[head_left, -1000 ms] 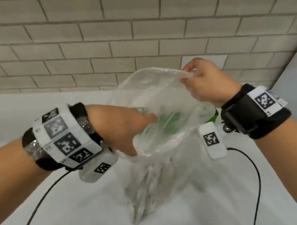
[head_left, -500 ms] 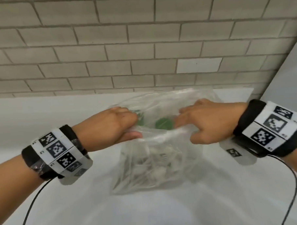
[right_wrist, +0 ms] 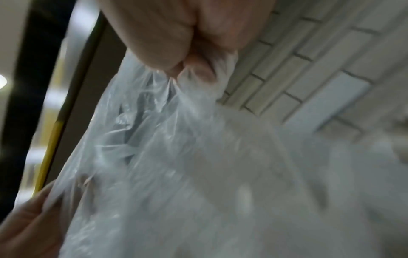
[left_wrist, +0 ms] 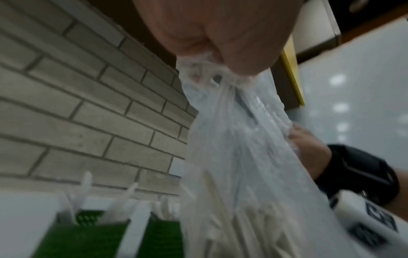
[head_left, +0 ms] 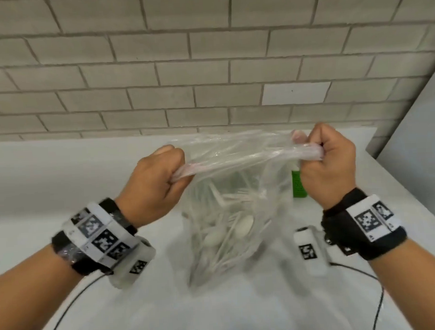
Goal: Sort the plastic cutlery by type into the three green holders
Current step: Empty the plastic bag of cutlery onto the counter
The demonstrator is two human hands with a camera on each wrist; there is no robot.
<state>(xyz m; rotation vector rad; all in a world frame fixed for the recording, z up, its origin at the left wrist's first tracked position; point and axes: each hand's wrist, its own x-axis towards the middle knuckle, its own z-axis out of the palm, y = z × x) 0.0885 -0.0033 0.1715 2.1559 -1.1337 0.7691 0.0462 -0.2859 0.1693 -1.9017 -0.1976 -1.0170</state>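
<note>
Nearest, both wrists carry black bands with printed markers. The left hand (head_left: 153, 182) is fisted round the left end of a clear plastic bag's (head_left: 234, 206) gathered mouth, and the right hand (head_left: 328, 167) is fisted round the right end — the film stretches taut between them, above the white counter (head_left: 242, 311). Inside the bag hangs a loose jumble of white plastic cutlery (head_left: 229, 229); spoon bowls and thin handles show through the film, other types too blurred to tell. Beyond the right hand, towards the counter's right edge, one green holder (head_left: 298, 186) stands upright. The left wrist view shows green holders (left_wrist: 92, 233) just beside the bag, white handles sticking up from them — against the grey brick wall (head_left: 207, 65).
</note>
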